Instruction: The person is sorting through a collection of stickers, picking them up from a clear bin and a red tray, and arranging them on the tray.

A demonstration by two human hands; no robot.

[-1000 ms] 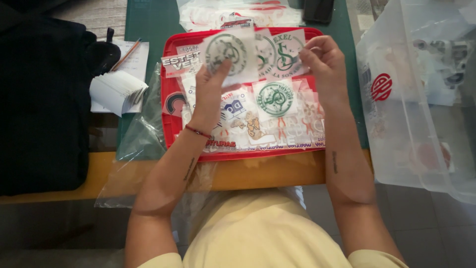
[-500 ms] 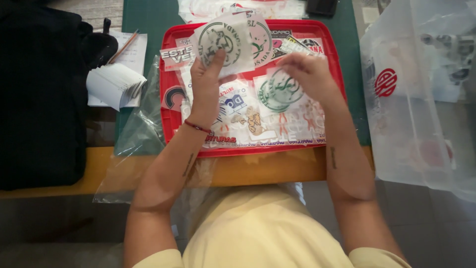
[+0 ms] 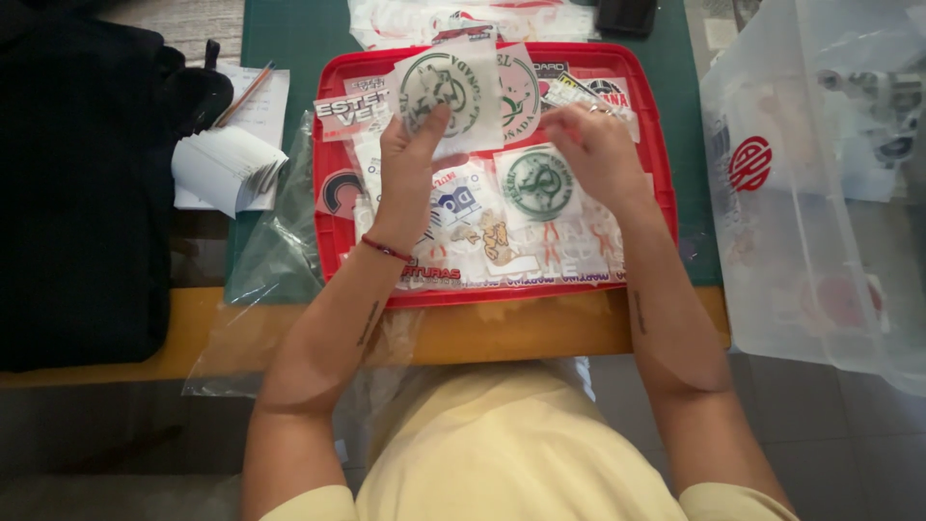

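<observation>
Round green sticker – white square sheet with a green ring emblem, held up tilted over the tray's 11 o'clock area, pinched at its lower edge. A second sheet of the same kind sits behind it at 3 o'clock, partly covered, slanted. Third green sticker lies flat in the red tray near centre, emblem up, slightly rotated – its 1 o'clock corner touched. Tray is rectangular, shallow-rimmed, full of overlapping printed stickers; it sits at the desk's near edge, long side toward the person.
</observation>
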